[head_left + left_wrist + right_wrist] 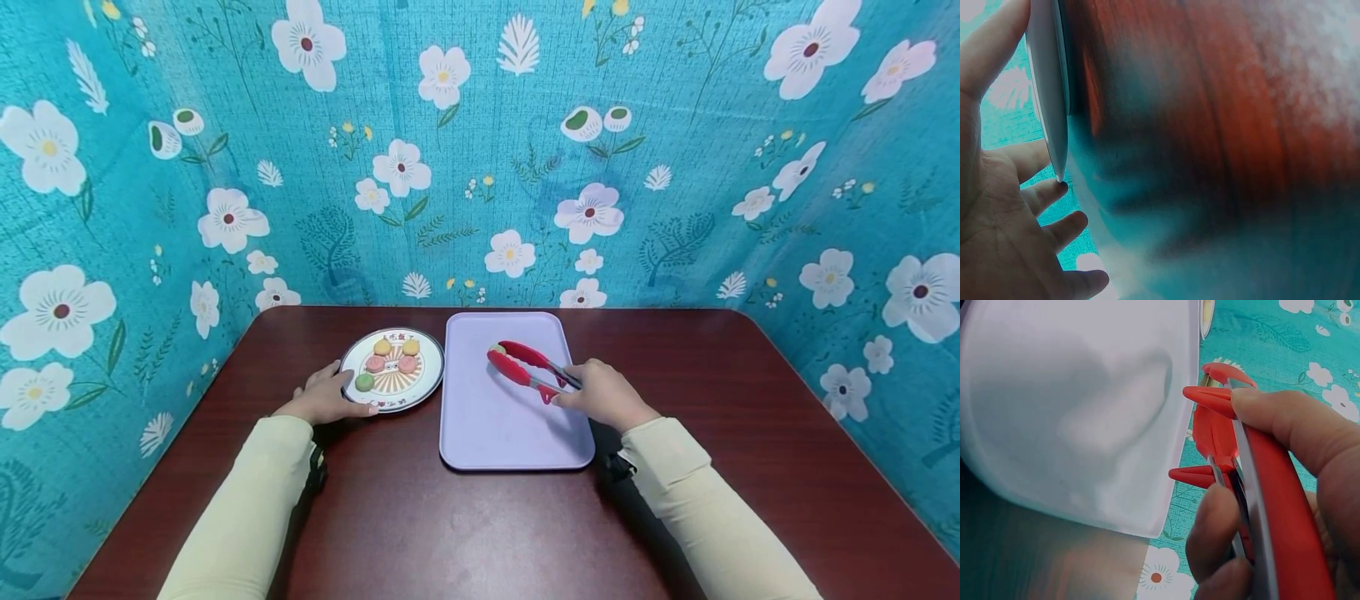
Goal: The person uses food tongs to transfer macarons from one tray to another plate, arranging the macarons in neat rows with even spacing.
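Note:
At the left, a round white plate (431, 396) with a dark rim carries several small round cakes: yellow, pink (407, 364) and one green (364, 382). My left hand (322, 397) rests against its left and near rim, thumb and fingers spread; in the left wrist view the plate's edge (1047, 94) lies by the fingertips. My right hand (602, 393) grips red-and-silver tongs (517, 367) by the handles. Their red tips hang over the lilac tray (487, 433), with a small yellow-green piece (498, 350) between them. The tongs' handle (1285, 512) shows close in the right wrist view.
The plate and tray stand side by side on a dark red-brown table (405, 508). A teal floral curtain (480, 167) hangs behind and along both sides of the table.

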Motion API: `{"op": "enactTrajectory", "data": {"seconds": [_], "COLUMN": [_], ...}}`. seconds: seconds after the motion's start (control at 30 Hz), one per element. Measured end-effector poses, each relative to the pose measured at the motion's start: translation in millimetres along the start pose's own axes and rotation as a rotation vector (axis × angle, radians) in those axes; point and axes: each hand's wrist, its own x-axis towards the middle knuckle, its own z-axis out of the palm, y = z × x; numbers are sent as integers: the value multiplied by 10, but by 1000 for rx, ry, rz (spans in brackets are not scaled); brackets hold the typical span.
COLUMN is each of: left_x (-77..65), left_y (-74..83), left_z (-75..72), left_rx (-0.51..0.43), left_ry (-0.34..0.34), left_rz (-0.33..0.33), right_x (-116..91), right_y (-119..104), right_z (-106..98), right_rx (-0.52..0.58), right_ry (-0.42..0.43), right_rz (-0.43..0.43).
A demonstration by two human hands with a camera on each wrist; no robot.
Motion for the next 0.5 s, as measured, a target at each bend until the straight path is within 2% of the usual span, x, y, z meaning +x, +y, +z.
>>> {"op": "enactTrajectory", "data": {"seconds": [0.33,0.5], "left_x": [15,4], "left_y": [-8,-4], "left_z": [10,2], "left_rx": [-2,4], "left_ry": [2,7], "left_rz": [-4,4], "right_x": [0,5], "right_y": [-66,-104], "right_z": [18,45], "right_rx": [-22,-14], "right_ry": [5,6], "right_rz": [-48,-44]}}
